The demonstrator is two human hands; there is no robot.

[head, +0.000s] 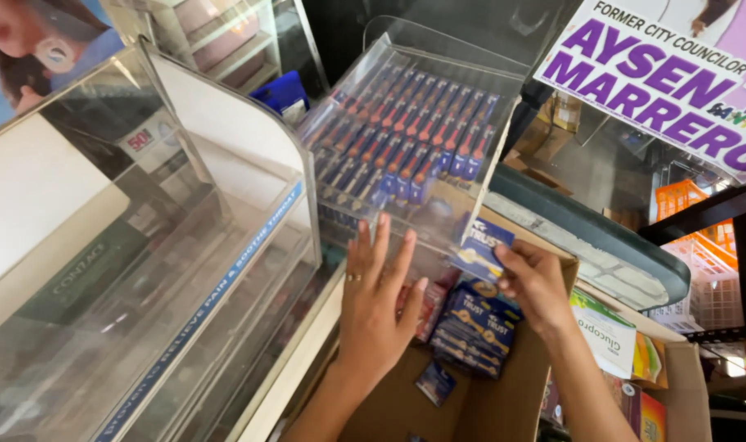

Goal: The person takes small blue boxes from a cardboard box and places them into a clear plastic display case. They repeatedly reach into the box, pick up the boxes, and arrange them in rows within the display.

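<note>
We are looking down over a cardboard box, the nearest thing to us, with its flaps open so the stock inside can be reached. In it we are seeing a stack of small blue packets and some red ones beside them, mostly hidden by our left hand.

That left hand is lying wide open, fingers spread, with the fingertips pressing flat against the lower front of the clear plastic display rack; we judge it is steadying the rack. Our right hand is pinching a single small blue packet between thumb and fingers, holding it just at the lower right corner of the rack, right above the box.

The rack is tilting back so that its rows of blue and red items face outward, presumably so they can be picked from the front. To the left, a curved glass showcase is standing just beside the rack. Farther right, a purple and white poster is hanging, cut off by the frame edge.

We cannot tell what the rack's rows hold exactly, and the box bottom is largely out of view.
</note>
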